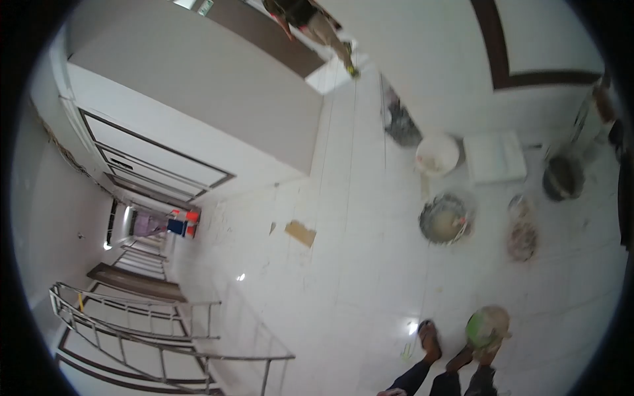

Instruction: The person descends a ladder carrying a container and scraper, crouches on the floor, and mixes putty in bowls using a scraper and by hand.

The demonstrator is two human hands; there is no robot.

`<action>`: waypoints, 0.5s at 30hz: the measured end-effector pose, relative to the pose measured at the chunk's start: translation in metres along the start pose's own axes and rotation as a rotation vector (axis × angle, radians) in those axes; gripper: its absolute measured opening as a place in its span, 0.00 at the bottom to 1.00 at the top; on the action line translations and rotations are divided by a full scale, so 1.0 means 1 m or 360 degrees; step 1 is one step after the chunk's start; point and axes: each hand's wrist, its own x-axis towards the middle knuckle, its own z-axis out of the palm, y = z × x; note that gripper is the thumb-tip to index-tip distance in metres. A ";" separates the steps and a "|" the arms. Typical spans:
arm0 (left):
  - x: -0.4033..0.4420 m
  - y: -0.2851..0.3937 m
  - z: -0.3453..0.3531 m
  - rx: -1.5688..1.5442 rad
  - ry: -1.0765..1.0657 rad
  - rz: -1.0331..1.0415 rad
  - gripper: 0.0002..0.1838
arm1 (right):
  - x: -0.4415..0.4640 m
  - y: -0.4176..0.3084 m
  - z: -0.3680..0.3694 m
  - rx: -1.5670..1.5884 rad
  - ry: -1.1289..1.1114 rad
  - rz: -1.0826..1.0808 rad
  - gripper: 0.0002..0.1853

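Note:
My right hand [487, 356] is at the bottom right, at the end of a dark sleeve, closed on a round container [489, 327] with a green side and a beige, smeared surface. The container hangs over the floor beside my feet and partly hides one of them. My other foot, in a dark sandal, shows to its left. A small part of my left hand [393, 392] shows at the bottom edge; its fingers are cut off by the frame. Above the container on the floor are a smeared bucket [444, 221] with pale material inside and a dirty, blurred item [522, 237].
A white bucket [437, 154], a white slab [495, 157] and a dark bucket [563, 177] stand near the wall. A co-worker is at the right edge; another person's legs [330, 39] show at the top. A metal frame [158, 346] is lower left. Cardboard [300, 233] lies mid-floor.

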 end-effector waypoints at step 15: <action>0.030 -0.048 -0.005 -0.0413 0.0631 -0.0248 0.12 | 0.097 0.021 0.146 0.0627 0.0253 0.0955 0.24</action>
